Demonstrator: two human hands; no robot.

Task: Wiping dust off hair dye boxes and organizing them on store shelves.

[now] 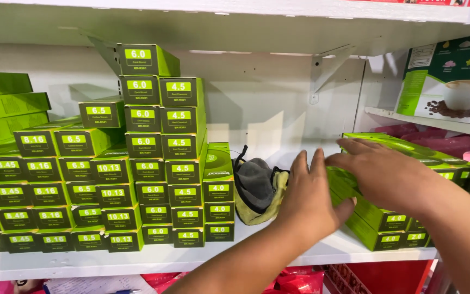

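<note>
Both hands rest on a loose stack of green boxes (373,218) at about 4 o'clock on the white shelf (137,261). The left hand (308,198) lies flat against the stack's near-left side, fingers straight and together pointing toward 12 o'clock, thumb hooked out toward 3 o'clock; its grip is open and pressing, closed round nothing. The right hand (382,171) lies palm down over the top of the stack, fingers spread and pointing toward 9 o'clock; it also lies flat on the cardboard rather than clamping it.

The boxes under the hands are long, slim cartons of glossy card, rectangular, with small end faces carrying pale labels. Their long axes run from about 4 o'clock up toward 10 o'clock, end faces turned to the lower right, and the stack leans a little (the top cartons sit askew).

At 9 o'clock stands a stepped wall of boxes (110,179) of the same kind, end faces forward, long axes running back into the shelf. Between that wall and the hands slumps a soft pouch (257,188), grey and yellow-green fabric with a black cord. At 2 o'clock, on a higher ledge, a carton (452,76) shows a cup and coffee beans.
</note>
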